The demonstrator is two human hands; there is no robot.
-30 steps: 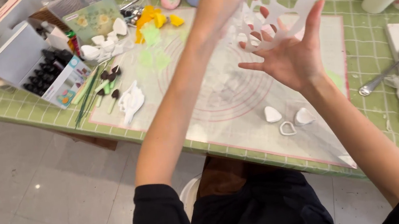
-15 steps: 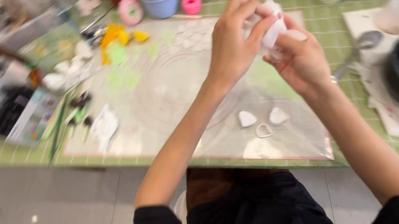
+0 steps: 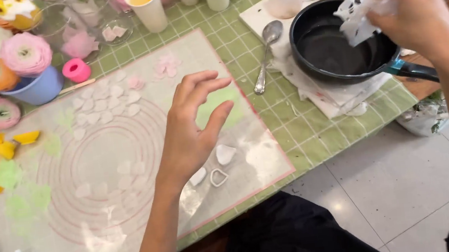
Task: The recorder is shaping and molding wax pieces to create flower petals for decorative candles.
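Note:
My right hand (image 3: 412, 14) holds a thin white sheet with petal-shaped holes cut out of it (image 3: 361, 14), above a black pan (image 3: 334, 46) on the right of the table. My left hand (image 3: 193, 126) hovers open over a translucent silicone mat (image 3: 98, 157), fingers spread and empty. Just below that hand lie small white petal cutters (image 3: 219, 174). Pale cut petals (image 3: 106, 103) lie in rows on the mat's upper part.
A metal spoon (image 3: 267, 53) lies beside the pan on white paper. Cups (image 3: 146, 5) stand along the back edge. Paper-like flowers (image 3: 24, 53) and a blue bowl (image 3: 37, 88) sit at the back left. Yellow and green scraps (image 3: 3, 162) lie on the left.
Both hands were together holding the white cut sheet over the mat. Now the right hand has carried it right to the pan, and the left hand has let go. The view shifted right.

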